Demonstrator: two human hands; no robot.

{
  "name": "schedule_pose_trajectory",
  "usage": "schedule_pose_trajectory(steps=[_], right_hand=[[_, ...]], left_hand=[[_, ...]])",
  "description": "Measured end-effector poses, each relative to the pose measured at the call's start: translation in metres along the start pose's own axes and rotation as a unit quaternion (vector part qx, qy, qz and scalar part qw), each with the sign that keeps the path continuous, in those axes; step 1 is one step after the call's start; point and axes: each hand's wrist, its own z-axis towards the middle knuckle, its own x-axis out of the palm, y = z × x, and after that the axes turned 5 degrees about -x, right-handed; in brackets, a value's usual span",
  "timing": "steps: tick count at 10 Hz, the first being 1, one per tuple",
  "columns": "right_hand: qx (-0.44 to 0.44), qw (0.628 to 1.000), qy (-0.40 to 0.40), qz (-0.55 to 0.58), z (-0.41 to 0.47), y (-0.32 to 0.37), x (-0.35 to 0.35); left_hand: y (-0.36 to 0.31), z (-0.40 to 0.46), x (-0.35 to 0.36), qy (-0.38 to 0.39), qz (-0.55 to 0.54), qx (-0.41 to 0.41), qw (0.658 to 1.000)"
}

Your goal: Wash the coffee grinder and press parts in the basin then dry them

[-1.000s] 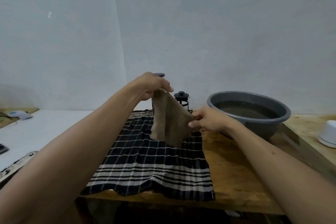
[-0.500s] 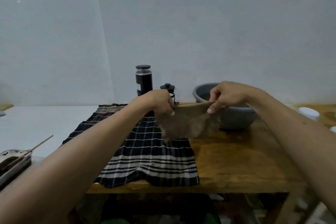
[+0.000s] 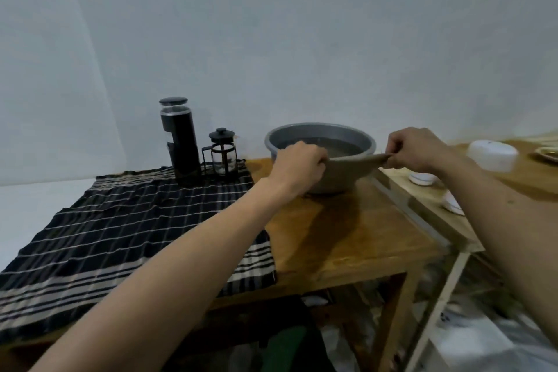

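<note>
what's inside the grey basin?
The grey basin holds murky water. The brown cloth, stretched between both hands, and the left hand cover its near part; anything submerged cannot be seen.

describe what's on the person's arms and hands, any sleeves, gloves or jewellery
Both arms are bare as far as the frame shows: no sleeves in view. The left hand and right hand wear no gloves, and no rings, watch or bracelet show at the wrists.
</note>
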Motion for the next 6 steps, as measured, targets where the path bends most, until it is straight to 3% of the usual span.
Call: schedule_pose_trajectory(steps=[1,2,3,4,5,6], right_hand=[[0.029,0.980,0.162,-0.113,-0.027,-0.040,0.027],[0.070,0.949,0.267,-0.150,-0.043,-0.058,0.050],[0.079,0.943,0.280,-0.165,-0.046,-0.054,0.043],[0.089,0.914,0.350,-0.184,-0.045,-0.046,0.037],[0.092,0.904,0.342,-0.239,-0.042,-0.027,0.030],[0.069,0.945,0.275,-0.161,-0.038,-0.006,0.032]], left_hand=[[-0.023,-0.029,0.046,0.195,-0.010,0.061,0.979],[-0.032,-0.047,0.082,0.299,0.042,0.115,0.946],[-0.033,-0.041,0.081,0.312,0.042,0.109,0.943],[-0.025,-0.041,0.081,0.352,0.042,0.109,0.929],[-0.017,-0.049,0.064,0.361,0.013,0.112,0.926],[0.000,-0.067,0.054,0.332,-0.040,0.115,0.935]])
